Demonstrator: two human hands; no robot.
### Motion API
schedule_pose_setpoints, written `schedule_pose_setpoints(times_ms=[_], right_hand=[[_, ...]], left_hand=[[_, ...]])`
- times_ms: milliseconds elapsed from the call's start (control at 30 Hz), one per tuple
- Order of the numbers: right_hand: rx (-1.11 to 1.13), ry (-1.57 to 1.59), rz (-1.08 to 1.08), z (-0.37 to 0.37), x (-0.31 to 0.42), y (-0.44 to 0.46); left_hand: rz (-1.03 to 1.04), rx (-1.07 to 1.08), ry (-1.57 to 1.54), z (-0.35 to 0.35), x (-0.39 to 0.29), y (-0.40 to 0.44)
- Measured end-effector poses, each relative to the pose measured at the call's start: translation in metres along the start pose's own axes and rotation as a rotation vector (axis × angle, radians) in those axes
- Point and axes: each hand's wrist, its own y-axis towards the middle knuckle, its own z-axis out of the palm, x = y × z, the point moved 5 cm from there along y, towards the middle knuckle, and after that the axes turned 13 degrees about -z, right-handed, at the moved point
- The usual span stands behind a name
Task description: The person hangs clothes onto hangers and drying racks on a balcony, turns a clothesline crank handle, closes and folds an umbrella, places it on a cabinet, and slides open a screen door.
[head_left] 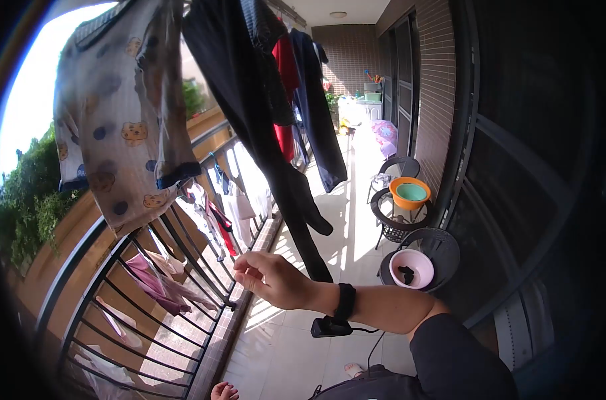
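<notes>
My right hand [269, 280] is raised in the middle of the view, its fingers loosely bent with a gap between them and nothing visible in them. A black band with a small device [333, 325] is on that wrist. Just behind the hand hang long dark trousers [249, 113]. Only the bent fingers of my left hand [224, 391] show at the bottom edge; whether they hold anything is hidden. A light shirt with bear faces and dark dots [109, 120] hangs at the upper left, apart from both hands.
A black balcony railing [149, 320] runs along the left, with smaller clothes [156, 277] hanging beyond its bars. On the right, an orange basin [409, 205] stands on a dark wicker stand, and a pink basin [426, 267] holding something dark rests on a chair.
</notes>
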Motion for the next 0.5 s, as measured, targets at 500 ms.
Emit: schedule_pose_setpoints(times_ms=[500], right_hand=[[0.644, -0.302, 1.249, -0.111, -0.09, -0.619]], left_hand=[[-0.045, 0.071, 0.214, 0.088, 0.047, 0.01]])
